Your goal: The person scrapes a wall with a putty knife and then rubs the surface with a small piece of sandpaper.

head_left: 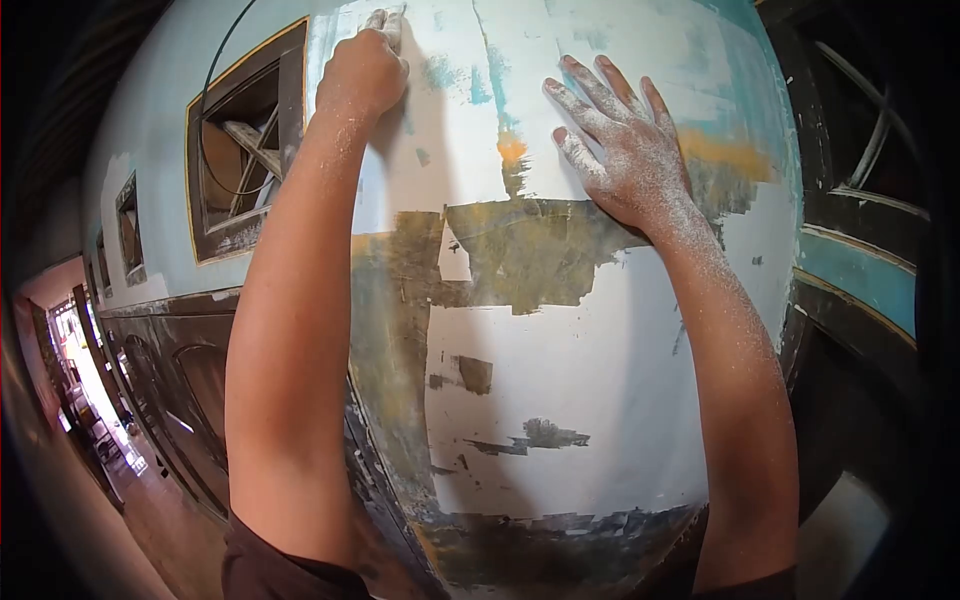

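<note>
My left hand (362, 70) is raised high against a patched wall (560, 340), its fingers closed on a small pale pad, perhaps sandpaper (385, 20), pressed to the white filler near the top. My right hand (625, 140) lies flat on the wall with fingers spread, holding nothing. White dust coats both hands and my right forearm. The wall shows white filler, pale blue paint, and bare dark and ochre patches.
A dark-framed window opening (245, 150) with a loose black cable sits just left of my left arm. Dark wooden panelling (180, 380) runs down the left along a corridor. Another dark frame (860, 170) stands at the right.
</note>
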Available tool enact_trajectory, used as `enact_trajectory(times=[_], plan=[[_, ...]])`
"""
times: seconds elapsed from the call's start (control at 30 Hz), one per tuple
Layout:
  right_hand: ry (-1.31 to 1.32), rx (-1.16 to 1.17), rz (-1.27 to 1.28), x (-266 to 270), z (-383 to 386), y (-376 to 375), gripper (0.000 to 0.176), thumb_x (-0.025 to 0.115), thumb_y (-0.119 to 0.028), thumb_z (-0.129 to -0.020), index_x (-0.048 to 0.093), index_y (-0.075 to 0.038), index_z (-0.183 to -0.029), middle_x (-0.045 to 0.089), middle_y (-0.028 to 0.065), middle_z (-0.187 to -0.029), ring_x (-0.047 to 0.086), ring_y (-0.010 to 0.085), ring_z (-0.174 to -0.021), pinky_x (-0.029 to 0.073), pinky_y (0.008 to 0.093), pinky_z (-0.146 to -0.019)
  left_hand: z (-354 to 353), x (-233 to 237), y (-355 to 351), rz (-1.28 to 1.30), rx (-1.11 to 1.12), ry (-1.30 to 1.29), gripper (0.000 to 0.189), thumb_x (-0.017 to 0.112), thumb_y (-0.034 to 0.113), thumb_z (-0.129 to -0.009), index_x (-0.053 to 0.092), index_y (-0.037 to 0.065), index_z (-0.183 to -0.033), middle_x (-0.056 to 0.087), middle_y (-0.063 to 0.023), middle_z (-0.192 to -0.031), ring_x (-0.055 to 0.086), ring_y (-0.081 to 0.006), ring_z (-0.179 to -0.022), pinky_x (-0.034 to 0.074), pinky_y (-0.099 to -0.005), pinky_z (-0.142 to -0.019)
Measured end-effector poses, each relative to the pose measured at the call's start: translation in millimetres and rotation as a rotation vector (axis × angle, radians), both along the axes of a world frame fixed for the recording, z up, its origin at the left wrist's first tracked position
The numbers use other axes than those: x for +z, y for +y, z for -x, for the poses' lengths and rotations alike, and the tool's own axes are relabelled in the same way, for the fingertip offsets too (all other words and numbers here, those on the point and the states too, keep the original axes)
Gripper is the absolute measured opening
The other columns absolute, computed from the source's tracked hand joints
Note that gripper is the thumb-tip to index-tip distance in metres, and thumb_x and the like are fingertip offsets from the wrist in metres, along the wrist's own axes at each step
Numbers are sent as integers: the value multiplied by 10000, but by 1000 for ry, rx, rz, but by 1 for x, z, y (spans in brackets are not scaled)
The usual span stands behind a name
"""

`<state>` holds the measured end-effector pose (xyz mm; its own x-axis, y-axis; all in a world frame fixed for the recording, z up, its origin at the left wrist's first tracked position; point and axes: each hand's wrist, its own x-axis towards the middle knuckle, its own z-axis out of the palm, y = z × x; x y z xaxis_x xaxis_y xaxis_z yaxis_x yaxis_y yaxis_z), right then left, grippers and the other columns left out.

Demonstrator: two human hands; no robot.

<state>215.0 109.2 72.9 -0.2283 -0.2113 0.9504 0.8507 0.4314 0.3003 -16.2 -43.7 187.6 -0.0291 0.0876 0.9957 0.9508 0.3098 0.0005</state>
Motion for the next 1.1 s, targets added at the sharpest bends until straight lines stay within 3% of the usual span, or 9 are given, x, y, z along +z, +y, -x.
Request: enact_trajectory(times=[0.2,0.3,0.43,0.57,0.67,0.8,0.97,1.03,1.1], plan=[[5,33,-23,0,1,3,521,421,-469,-1068,429,-363,-1578,333,-87,-1683,244,163,-1574,95,490,-1320,5,-26,-7,50,-69,-43,406,614,123,-856,730,110,-1245,690,-290,-1233,699,-450,-1078,545,-509,-991],[11,38,-27,-1,0,4,521,429,-467,-1065,439,-357,-1574,339,-88,-1681,250,162,-1572,94,488,-1320,4,-62,-12,53,-111,100,458,567,45,-847,710,90,-1281,582,-182,-1456,682,-452,-1091,539,-499,-1006],[9,110,-19,-2,2,2,514,465,-448,-1062,461,-341,-1564,333,-77,-1687,241,175,-1577,102,497,-1314,0,-77,-5,-23,-122,68,520,546,53,-857,679,123,-1355,531,-113,-1523,671,-446,-1121,530,-490,-1024],[22,119,-19,-4,1,2,495,436,-441,-1073,467,-343,-1557,341,-97,-1678,261,140,-1565,117,471,-1318,-6,-42,5,26,-112,1,529,476,40,-866,662,77,-1360,570,-188,-1447,633,-445,-1178,508,-451,-1031],[9,142,2,-5,-1,1,491,434,-445,-1074,478,-335,-1550,348,-99,-1673,265,137,-1562,115,467,-1318,-7,-11,12,-101,-92,211,450,619,148,-856,718,107,-1293,720,-284,-1128,686,-453,-1089,539,-500,-986],[16,208,-6,-4,0,4,483,473,-419,-1054,521,-306,-1521,383,-70,-1656,284,158,-1555,136,482,-1309,-16,13,8,4,-84,-129,433,634,172,-859,724,96,-1276,722,-257,-1160,681,-466,-1086,535,-503,-991],[6,236,-16,-4,0,4,488,485,-420,-1046,532,-288,-1514,393,-56,-1651,281,167,-1557,135,496,-1307,-18,-4,1,17,-152,80,429,594,129,-860,722,64,-1265,694,-276,-1204,671,-473,-1091,534,-498,-990],[3,238,-7,-4,-1,4,492,492,-418,-1042,536,-280,-1512,395,-53,-1651,285,166,-1556,136,495,-1307,-23,-15,1,60,-156,-3,510,473,69,-884,635,14,-1364,648,-219,-1364,707,-444,-1028,560,-428,-891],[4,248,-16,-4,0,6,491,494,-412,-1040,538,-277,-1510,398,-51,-1649,286,166,-1556,137,495,-1307,-18,-26,7,19,-177,56,475,515,74,-868,683,43,-1312,663,-258,-1286,693,-455,-1053,546,-456,-939]])
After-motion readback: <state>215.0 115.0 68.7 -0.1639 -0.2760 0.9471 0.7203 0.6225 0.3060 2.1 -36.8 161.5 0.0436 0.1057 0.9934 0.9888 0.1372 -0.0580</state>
